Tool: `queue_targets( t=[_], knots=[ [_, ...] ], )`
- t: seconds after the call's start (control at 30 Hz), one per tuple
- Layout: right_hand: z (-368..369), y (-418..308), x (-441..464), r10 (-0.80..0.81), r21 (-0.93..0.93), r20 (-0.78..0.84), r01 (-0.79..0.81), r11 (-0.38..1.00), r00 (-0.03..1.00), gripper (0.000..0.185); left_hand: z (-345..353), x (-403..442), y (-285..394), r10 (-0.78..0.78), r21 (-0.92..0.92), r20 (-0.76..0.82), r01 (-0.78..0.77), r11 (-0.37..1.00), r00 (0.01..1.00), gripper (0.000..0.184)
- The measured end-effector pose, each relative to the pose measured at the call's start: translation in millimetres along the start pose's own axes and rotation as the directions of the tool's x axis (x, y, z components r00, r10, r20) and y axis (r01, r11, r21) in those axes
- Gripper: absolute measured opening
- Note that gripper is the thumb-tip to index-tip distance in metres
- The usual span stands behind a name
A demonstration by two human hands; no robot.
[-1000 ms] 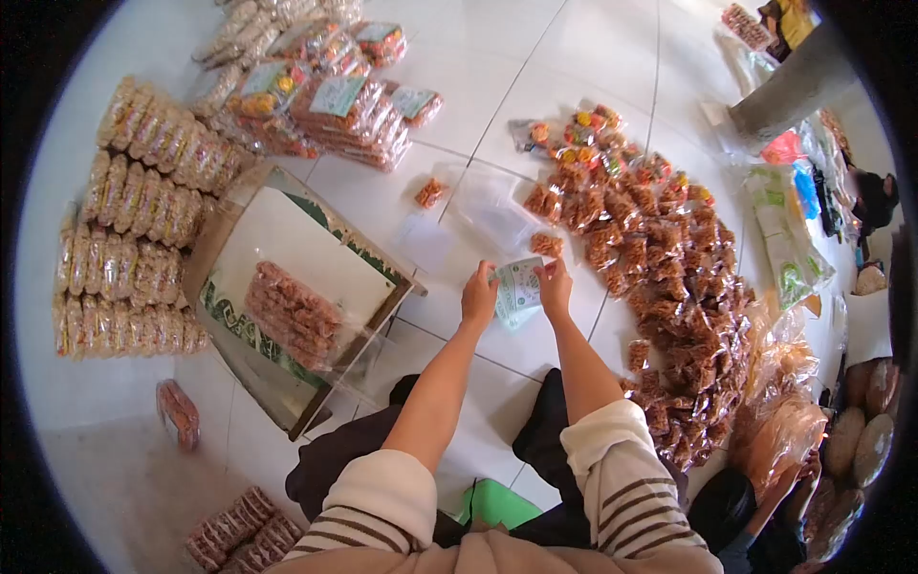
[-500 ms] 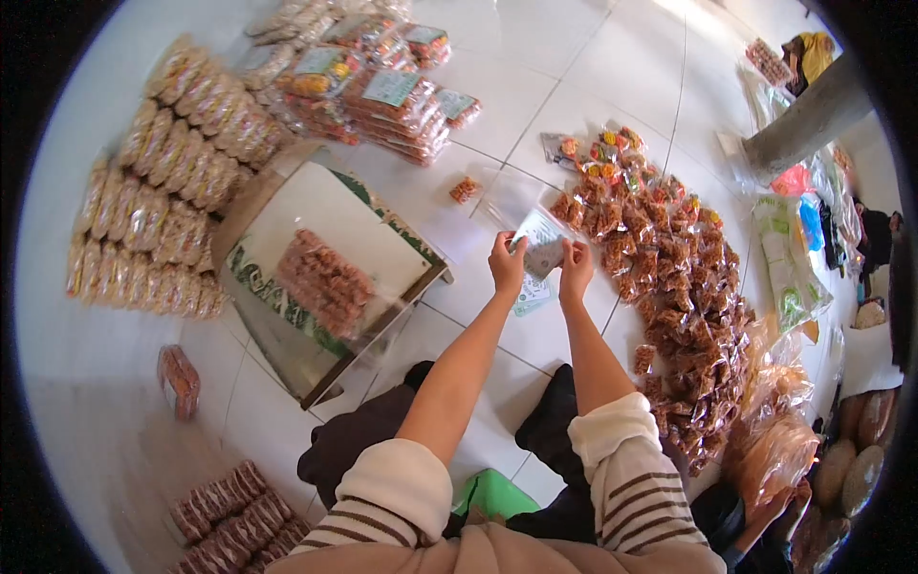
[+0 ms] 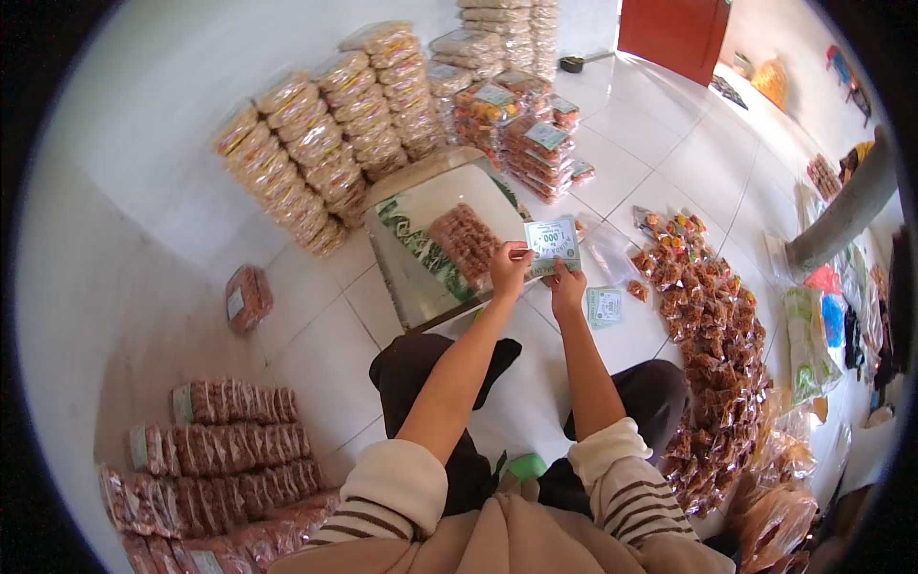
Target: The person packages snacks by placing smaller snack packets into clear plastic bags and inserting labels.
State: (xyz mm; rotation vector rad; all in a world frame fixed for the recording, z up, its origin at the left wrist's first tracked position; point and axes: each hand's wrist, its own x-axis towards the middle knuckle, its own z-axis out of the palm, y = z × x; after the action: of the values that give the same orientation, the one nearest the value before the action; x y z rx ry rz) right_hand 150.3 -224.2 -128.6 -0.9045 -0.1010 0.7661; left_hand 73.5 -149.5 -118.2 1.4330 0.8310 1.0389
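Note:
A printed paper label point(image 3: 553, 241) is held up between both hands. My left hand point(image 3: 512, 270) pinches its left edge, and my right hand point(image 3: 567, 287) grips its lower edge. Below and right of them, more labels point(image 3: 604, 306) lie on the tiled floor. Just left of my left hand, a clear bag of brown snacks point(image 3: 464, 241) lies on a low table point(image 3: 411, 297) with a white and green top. A clear plastic sheet or bag point(image 3: 612, 251) and one small snack packet point(image 3: 638, 290) are on the floor to the right.
Many small brown snack packets point(image 3: 712, 354) are spread on the right. Stacked snack bags point(image 3: 325, 143) stand along the wall, with labelled packs point(image 3: 540, 153) beside them. Rows of packed bags point(image 3: 229, 450) lie at lower left. A grey pillar point(image 3: 846, 215) and a red door point(image 3: 674, 38) are farther off.
The view has swung left and up. Both hands have moved from over the floor toward the low table, lifting a label, while other labels now lie on the floor.

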Motion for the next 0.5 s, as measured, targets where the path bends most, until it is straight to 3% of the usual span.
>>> queue_targets(
  t=[0.03, 0.1, 0.13, 0.17, 0.23, 0.27, 0.33, 0.37, 0.43, 0.5],
  knots=[
    [-2, 4, -7, 0.006, -0.011, 0.012, -0.006, 1.0, 1.0, 0.019, -14, -2, -10, 0.0, -0.006, -0.016, 0.0, 1.0, 1.0, 0.017],
    [-9, 7, -18, -0.08, -0.014, -0.103, 0.079, 0.997, 0.991, 0.021, -34, -1, -25, 0.204, 0.14, -0.141, -0.185, 0.973, 0.969, 0.012],
    [-12, 7, -23, -0.088, 0.058, -0.227, 0.103, 0.993, 0.97, 0.024, -44, -10, -19, 0.111, 0.256, -0.118, -0.078, 0.964, 0.987, 0.021],
    [-18, 8, -28, -0.094, 0.044, -0.22, 0.106, 0.993, 0.971, 0.024, -50, -17, -14, 0.109, 0.242, -0.127, -0.075, 0.967, 0.986, 0.021],
    [-35, 18, -32, -0.134, 0.035, -0.521, 0.178, 0.983, 0.843, 0.027, -57, -24, -36, 0.179, 0.619, 0.042, -0.167, 0.767, 0.983, 0.05],
    [-41, 24, -35, -0.132, 0.026, -0.524, 0.171, 0.985, 0.841, 0.027, -57, -32, -44, 0.168, 0.618, 0.038, -0.156, 0.771, 0.985, 0.05],
    [-51, 39, -49, 0.032, 0.084, -0.699, 0.038, 0.996, 0.714, 0.031, -54, -57, -40, 0.235, 0.727, 0.177, -0.288, 0.623, 0.956, 0.077],
    [-58, 49, -57, 0.034, 0.081, -0.71, 0.033, 0.996, 0.703, 0.031, -52, -67, -36, 0.22, 0.726, 0.183, -0.283, 0.626, 0.958, 0.077],
    [-72, 69, -69, 0.088, 0.24, -0.654, 0.096, 0.966, 0.751, 0.034, -48, -81, -23, 0.111, 0.833, 0.276, -0.295, 0.467, 0.955, 0.093],
    [-78, 75, -86, 0.101, 0.196, -0.604, 0.024, 0.98, 0.791, 0.032, -48, -83, -28, 0.125, 0.8, 0.338, -0.354, 0.484, 0.933, 0.091]
  ],
)
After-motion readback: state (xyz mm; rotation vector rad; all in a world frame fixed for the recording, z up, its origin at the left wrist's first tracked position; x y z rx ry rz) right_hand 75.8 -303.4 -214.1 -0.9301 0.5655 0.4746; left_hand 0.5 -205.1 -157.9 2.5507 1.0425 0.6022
